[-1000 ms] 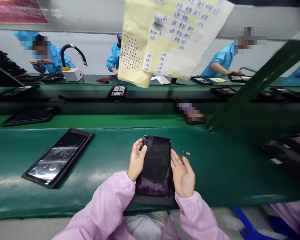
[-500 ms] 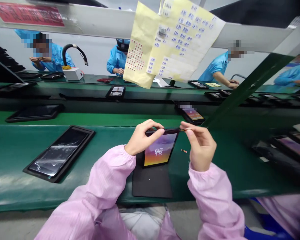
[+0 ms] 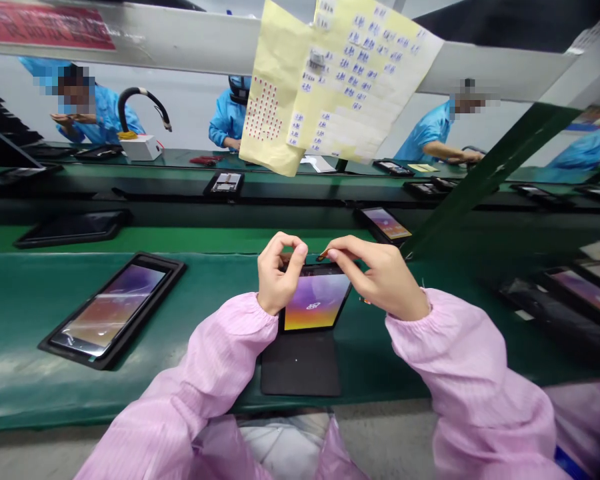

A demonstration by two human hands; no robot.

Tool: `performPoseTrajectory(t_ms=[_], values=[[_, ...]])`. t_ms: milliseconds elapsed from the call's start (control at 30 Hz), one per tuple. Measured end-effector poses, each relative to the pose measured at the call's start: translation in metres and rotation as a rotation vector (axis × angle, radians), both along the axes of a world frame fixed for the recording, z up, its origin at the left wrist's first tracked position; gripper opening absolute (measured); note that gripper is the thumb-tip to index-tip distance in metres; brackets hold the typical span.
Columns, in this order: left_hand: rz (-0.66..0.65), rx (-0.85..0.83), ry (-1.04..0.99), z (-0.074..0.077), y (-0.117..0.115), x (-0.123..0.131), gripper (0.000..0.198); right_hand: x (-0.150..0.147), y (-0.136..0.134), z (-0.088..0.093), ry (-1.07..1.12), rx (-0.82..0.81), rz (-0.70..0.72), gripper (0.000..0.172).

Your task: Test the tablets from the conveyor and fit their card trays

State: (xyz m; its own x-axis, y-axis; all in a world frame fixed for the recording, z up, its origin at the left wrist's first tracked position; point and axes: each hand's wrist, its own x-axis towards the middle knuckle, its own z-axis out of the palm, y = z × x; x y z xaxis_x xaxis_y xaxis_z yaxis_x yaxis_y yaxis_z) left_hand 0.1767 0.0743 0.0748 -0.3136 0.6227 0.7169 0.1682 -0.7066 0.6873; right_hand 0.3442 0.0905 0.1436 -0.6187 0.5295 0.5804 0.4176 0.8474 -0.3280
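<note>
A tablet (image 3: 316, 308) with a lit purple-to-yellow screen stands propped up on a flat dark cover or pad (image 3: 300, 367). At its upper left corner is my left hand (image 3: 281, 272), closed, with thumb and forefinger meeting above the edge and the other fingers around the corner, partly hidden. My right hand (image 3: 375, 270) pinches a tiny dark and orange piece (image 3: 323, 255), perhaps a card tray, just above the tablet's top edge. A small orange and white bit (image 3: 365, 301) lies on the table, partly covered by my right hand.
Another lit tablet (image 3: 113, 310) in a black case lies to the left, and a dark one (image 3: 73, 227) behind it. A lit tablet (image 3: 386, 223) lies beyond my right hand. More devices (image 3: 587, 293) are stacked at right. Paper sheets (image 3: 345, 80) hang ahead; co-workers in blue sit opposite.
My right hand has moved left with the small piece, from the tablet's right side to above its top edge. My left fingers have drawn back leftward. The left tablet's screen has lit up.
</note>
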Motion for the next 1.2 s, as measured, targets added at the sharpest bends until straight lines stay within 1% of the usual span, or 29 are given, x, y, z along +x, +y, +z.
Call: performPoseTrajectory(t_ms=[167,333,500,767,900,1000,1200], values=[[-0.004,0.056,0.016,-0.001,-0.002,0.004,0.010,-0.006,-0.004,0.005,-0.182,0.079,0.001,0.020],[-0.002,0.044,0.039,0.002,-0.010,0.008,0.011,-0.001,-0.012,0.010,-0.252,0.076,0.017,0.019],[-0.027,0.067,0.006,0.002,-0.016,0.009,0.009,0.001,-0.020,0.017,-0.308,0.068,0.056,0.018],[-0.041,0.102,-0.012,0.000,-0.015,0.009,0.011,0.000,-0.022,0.021,-0.334,0.092,0.048,0.021],[-0.047,0.099,-0.007,-0.001,-0.015,0.008,0.012,-0.001,-0.021,0.021,-0.334,0.059,0.054,0.021],[-0.041,0.092,-0.002,-0.002,-0.014,0.008,0.013,-0.001,-0.020,0.020,-0.343,0.046,0.052,0.020],[-0.040,0.077,0.001,-0.003,-0.013,0.008,0.014,-0.001,-0.018,0.017,-0.379,0.079,0.060,0.021]])
